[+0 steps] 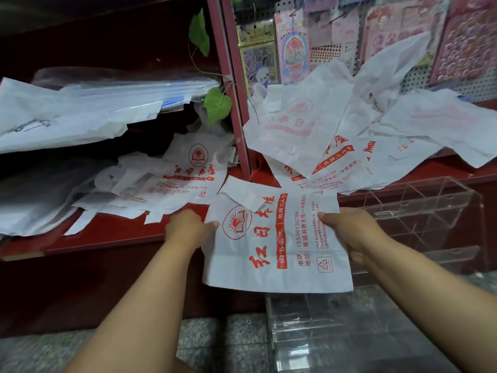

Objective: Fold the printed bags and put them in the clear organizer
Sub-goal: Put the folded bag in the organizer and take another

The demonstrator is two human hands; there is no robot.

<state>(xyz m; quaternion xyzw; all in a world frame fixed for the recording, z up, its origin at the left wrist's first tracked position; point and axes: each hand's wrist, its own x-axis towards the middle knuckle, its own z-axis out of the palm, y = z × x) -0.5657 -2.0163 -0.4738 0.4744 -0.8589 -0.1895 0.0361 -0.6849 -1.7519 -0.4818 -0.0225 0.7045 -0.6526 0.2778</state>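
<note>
Both hands hold one printed bag (277, 238) stretched flat between them: the left hand (188, 227) pinches its left edge, the right hand (349, 232) its right edge, likely to square it for folding. The clear organizer (419, 219) stands just beyond the right hand.

Entry 1: I cannot see the fingers of my left hand (188, 227); they sit behind the left edge of the printed bag (277, 243), only the thumb shows in front. Entry 2: same for my right hand (349, 232), fingers tucked under the bag's right edge. Entry 3: clear organizer (419, 211), right of my right fingers, its inner dividers hard to tell apart. Entry 4: both forearms cut off by the bottom edge.
</note>
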